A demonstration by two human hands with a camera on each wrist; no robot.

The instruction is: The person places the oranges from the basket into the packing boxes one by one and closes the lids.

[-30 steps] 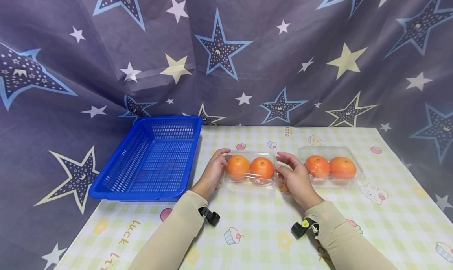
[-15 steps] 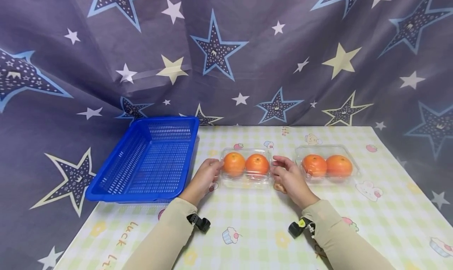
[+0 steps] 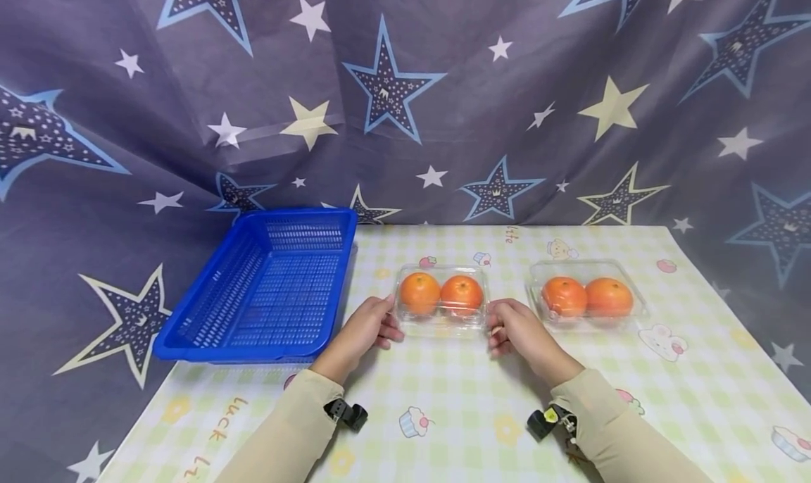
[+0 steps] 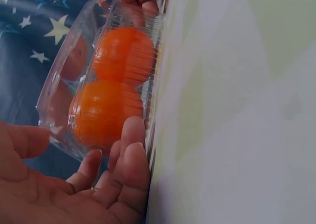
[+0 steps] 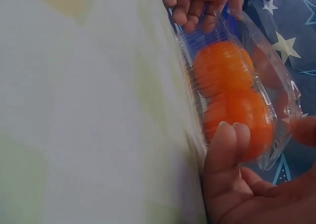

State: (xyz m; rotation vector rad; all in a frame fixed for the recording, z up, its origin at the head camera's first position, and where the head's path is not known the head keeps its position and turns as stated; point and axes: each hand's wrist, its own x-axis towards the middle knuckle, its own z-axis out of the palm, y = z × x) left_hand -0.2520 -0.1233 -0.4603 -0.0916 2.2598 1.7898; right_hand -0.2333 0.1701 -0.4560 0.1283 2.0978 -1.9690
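Note:
A clear plastic clamshell box (image 3: pixel 441 328) with two oranges (image 3: pixel 419 293) inside stands on the table in front of me. My left hand (image 3: pixel 364 331) is at its near left corner, thumb up at the box's edge and fingers loosely bent. In the left wrist view, the fingertips (image 4: pixel 133 130) lie right at the box's end wall, over an orange (image 4: pixel 106 112). At the near right corner is my right hand (image 3: pixel 522 335), thumb beside the lid edge. Its fingertips (image 5: pixel 224 135) overlap the box's end in the right wrist view. Neither hand wraps around the box.
Another clear clamshell box (image 3: pixel 586 266) with two oranges (image 3: pixel 608 298) stands to the right. A blue plastic basket (image 3: pixel 347 279) sits at the table's left edge. The table (image 3: pixel 469 412) has a checked cloth, and a starry curtain (image 3: pixel 437 39) hangs behind it.
Both hands have slid from the sides of the middle box toward its near corners, closer to me. Over the last half second the box has kept its place.

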